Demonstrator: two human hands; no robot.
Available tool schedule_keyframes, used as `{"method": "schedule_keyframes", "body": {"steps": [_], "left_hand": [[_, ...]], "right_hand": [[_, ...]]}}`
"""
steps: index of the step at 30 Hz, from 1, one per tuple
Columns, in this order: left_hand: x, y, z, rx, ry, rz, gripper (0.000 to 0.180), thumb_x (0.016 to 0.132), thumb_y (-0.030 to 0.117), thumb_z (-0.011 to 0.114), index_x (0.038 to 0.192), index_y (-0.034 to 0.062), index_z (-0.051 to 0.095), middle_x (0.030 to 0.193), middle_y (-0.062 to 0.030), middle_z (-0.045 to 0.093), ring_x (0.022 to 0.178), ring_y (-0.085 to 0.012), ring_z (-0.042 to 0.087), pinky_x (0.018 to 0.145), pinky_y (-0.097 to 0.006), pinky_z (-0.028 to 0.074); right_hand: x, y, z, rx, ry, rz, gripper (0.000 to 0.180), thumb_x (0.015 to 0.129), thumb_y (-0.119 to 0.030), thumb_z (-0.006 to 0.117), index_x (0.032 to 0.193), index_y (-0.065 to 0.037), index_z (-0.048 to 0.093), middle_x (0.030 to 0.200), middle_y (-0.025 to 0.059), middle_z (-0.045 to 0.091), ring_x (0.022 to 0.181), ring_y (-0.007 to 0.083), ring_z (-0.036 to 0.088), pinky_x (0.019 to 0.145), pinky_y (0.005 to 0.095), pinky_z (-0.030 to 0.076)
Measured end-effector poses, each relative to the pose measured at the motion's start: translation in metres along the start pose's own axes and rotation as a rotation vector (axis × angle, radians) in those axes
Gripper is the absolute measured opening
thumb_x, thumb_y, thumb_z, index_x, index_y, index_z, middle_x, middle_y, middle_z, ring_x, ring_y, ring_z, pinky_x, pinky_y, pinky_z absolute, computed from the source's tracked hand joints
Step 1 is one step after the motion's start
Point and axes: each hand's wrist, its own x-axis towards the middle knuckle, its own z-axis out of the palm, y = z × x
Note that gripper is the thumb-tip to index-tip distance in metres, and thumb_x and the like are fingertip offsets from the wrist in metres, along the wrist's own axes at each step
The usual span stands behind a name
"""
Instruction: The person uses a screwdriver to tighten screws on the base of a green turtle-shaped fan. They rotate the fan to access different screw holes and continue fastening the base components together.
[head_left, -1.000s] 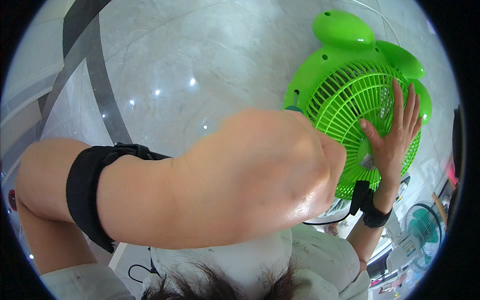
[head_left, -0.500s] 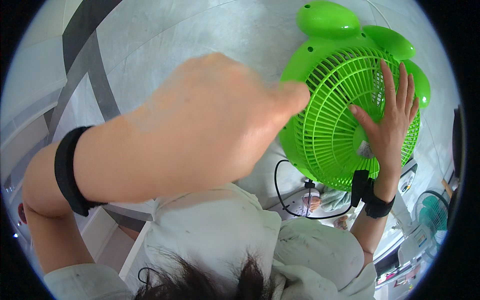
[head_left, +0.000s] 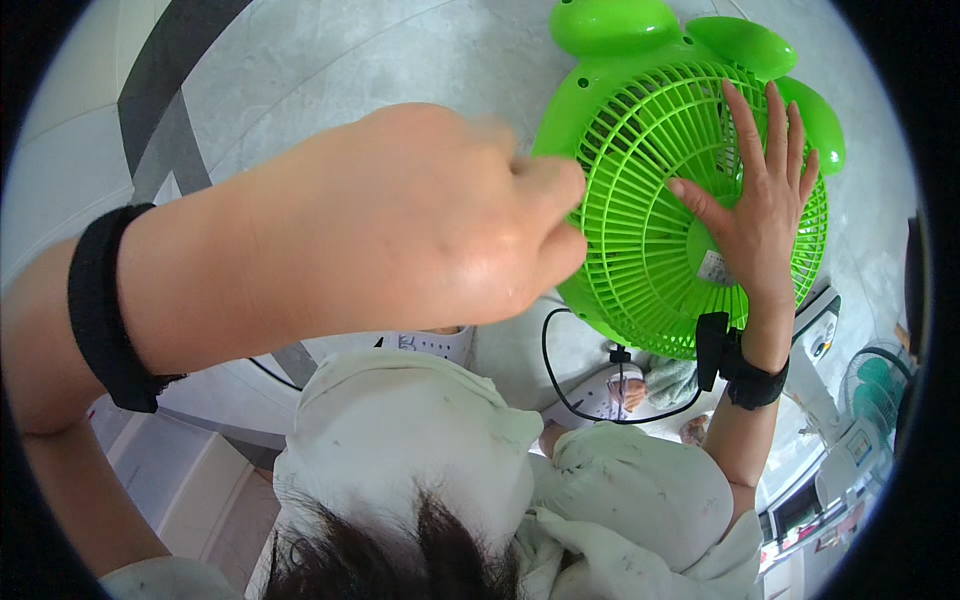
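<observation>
Hands work on a bright green round plastic fan point(head_left: 650, 200) lying grille-up over the pale marble floor point(head_left: 330, 70), in front of the person's knees. The right hand point(head_left: 755, 200) lies flat with fingers spread on the grille near the hub, probably steadying the unit. The left hand point(head_left: 420, 220), close to the camera and blurred, is curled, its fingertips meeting the grille's left rim; whether it pinches anything cannot be told. The grille shows fine radial ribs, and rounded green lobes sit at the fan's top. A black power cord point(head_left: 560, 380) trails below.

The left hand point(head_left: 400, 220) hides the green fan point(head_left: 650, 200) grille's left edge (fingertips blurred).
</observation>
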Motion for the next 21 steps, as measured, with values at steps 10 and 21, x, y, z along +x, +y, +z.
{"method": "schedule_keyframes", "body": {"steps": [10, 21], "left_hand": [[0.010, 0.020, -0.010, -0.845, -0.082, -1.077, 0.030, 0.073, -0.001, 0.070, 0.097, 0.0038, 0.053, 0.094, -0.0114, 0.055, 0.067, -0.0272, 0.054, 0.061, -0.038, 0.047], [0.008, -0.003, -0.008, 0.436, 0.068, 0.223, 0.013, 0.074, 0.009, 0.066, 0.085, 0.0110, 0.060, 0.101, -0.0010, 0.056, 0.088, -0.0171, 0.054, 0.054, -0.020, 0.048]], "right_hand": [[-0.004, 0.000, 0.003, 0.015, 0.028, 0.030, 0.086, 0.070, -0.060, 0.073, 0.145, -0.032, 0.043, 0.153, 0.0118, 0.034, 0.141, 0.0366, 0.029, 0.111, 0.0612, 0.020], [-0.007, -0.010, -0.007, -0.012, -0.139, 0.169, 0.091, 0.070, -0.059, 0.075, 0.145, -0.020, 0.041, 0.150, 0.0229, 0.031, 0.142, 0.0445, 0.022, 0.116, 0.0617, 0.012]]}}
